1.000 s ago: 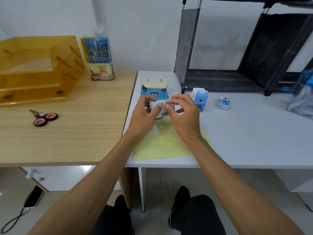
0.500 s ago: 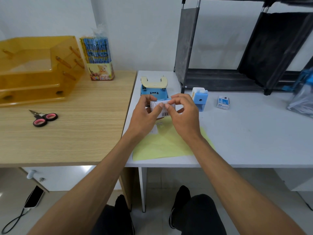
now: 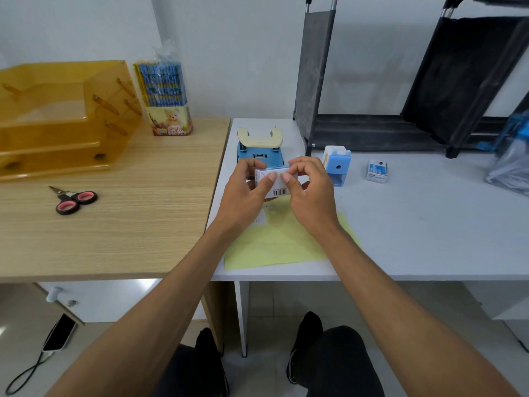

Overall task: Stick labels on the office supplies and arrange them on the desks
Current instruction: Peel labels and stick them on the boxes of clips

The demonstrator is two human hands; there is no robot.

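Far left of the yellow sheet (image 3: pixel 280 242), on the wooden desk (image 3: pixel 143 224), sit an amber document tray (image 3: pixel 65 118) and pink-handled scissors (image 3: pixel 75 199). Behind the sheet stands a blue hole punch (image 3: pixel 259 149). Above the sheet, the left hand (image 3: pixel 244 196) and right hand (image 3: pixel 310 193) both pinch a small white box (image 3: pixel 273 183) (barcode toward the camera), held clear of the desk. Right of the sheet stand a blue pencil sharpener (image 3: pixel 337 166) and a small blue-and-white box (image 3: pixel 377 171).

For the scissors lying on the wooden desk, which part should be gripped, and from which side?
The scissors lie flat and closed on the wooden desk, with the blades pointing far left and the pink-lined loops nearer the person. It is probably best to come from above at the loop end and pinch both loops, away from the tips.
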